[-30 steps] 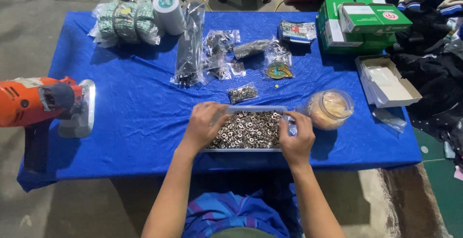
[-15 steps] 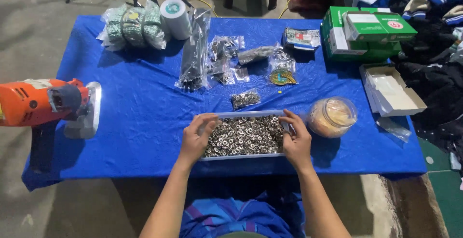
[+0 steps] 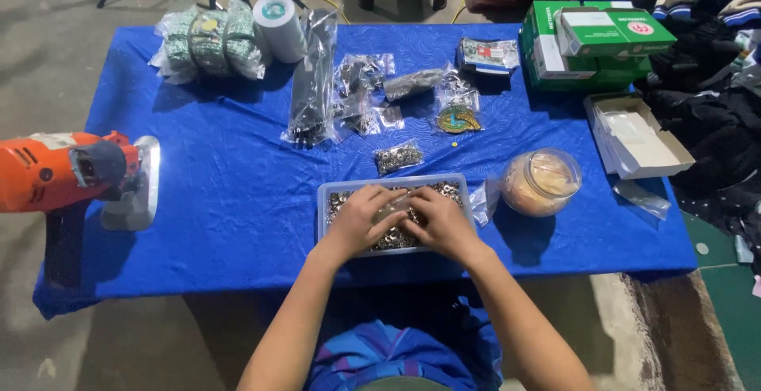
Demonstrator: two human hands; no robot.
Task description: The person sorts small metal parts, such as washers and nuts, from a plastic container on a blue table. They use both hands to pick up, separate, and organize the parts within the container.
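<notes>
A shallow clear tray (image 3: 325, 201) filled with small silvery metal rings sits near the front edge of the blue table (image 3: 238, 201). My left hand (image 3: 363, 218) and my right hand (image 3: 437, 218) both rest inside the tray on top of the rings, fingertips meeting over a small clear plastic bag (image 3: 394, 205) between them. Whether the fingers grip the bag cannot be told. A small clear bag of the same metal parts (image 3: 398, 157) lies just behind the tray.
A clear jar (image 3: 541, 182) stands right of the tray. An orange power tool (image 3: 75, 171) sits at the left edge. Further back lie bagged parts (image 3: 361, 93), black cable ties (image 3: 309, 90), a white roll (image 3: 279, 17), green bundles (image 3: 210, 42), green boxes (image 3: 590, 42) and an open carton (image 3: 638, 136).
My hands have moved from the tray's left and right ends to its middle, on top of the rings, and now meet over a small plastic bag.
</notes>
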